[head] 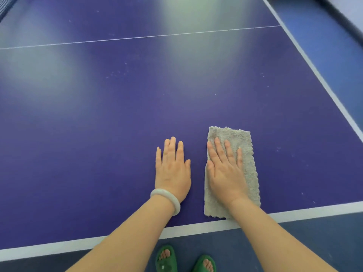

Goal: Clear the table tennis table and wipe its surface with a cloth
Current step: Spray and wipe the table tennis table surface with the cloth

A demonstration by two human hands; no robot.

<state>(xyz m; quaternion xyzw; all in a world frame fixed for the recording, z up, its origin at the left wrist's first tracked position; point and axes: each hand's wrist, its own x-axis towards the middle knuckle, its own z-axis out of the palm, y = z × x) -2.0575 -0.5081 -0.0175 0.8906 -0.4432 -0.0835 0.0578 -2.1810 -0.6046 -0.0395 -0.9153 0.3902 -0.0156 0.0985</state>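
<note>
The dark blue table tennis table (pixel 137 99) fills most of the view, with a thin white centre line across it and white edge lines. A folded beige fluffy cloth (pixel 246 154) lies flat near the table's front edge, right of centre. My right hand (pixel 225 169) presses flat on the cloth with straight fingers. My left hand (pixel 172 169) rests flat on the bare table just left of the cloth, a pale bangle on its wrist. Small pale specks dot the surface.
The net's dark edge (pixel 5 8) shows at the top left corner. Blue floor (pixel 334 61) runs along the table's right side. Below the front edge stand my feet in green slippers (pixel 184 260).
</note>
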